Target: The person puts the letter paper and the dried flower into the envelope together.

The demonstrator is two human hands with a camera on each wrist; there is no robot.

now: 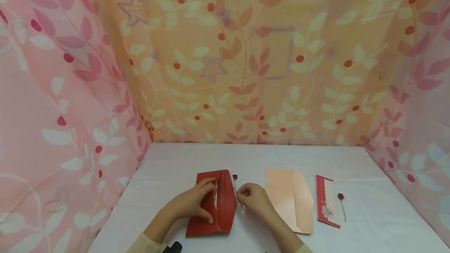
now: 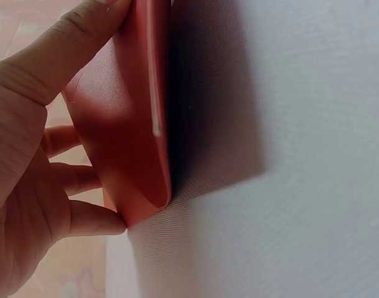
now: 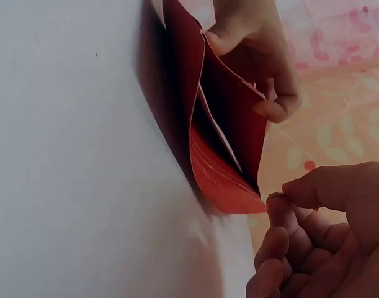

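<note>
A red envelope (image 1: 225,202) lies with its flap toward the right, its pocket spread so a whitish edge shows inside. My left hand (image 1: 193,202) grips the front panel of the pocket, thumb near the lower side and fingers near the upper side. In the right wrist view the envelope's mouth (image 3: 223,130) gapes. Just right of the flap, my right hand (image 1: 254,200) pinches the thin stem of a small dark-red flower (image 1: 235,177) between thumb and forefinger. The flower's head points away from me. In the right wrist view the flower is mostly hidden.
A peach envelope (image 1: 281,194) with its flap unfolded lies right of my right hand. Farther right are a red and white card (image 1: 325,202) with a flower decoration and a second small red flower (image 1: 341,196). Patterned curtains (image 1: 246,57) surround the white table (image 1: 175,155).
</note>
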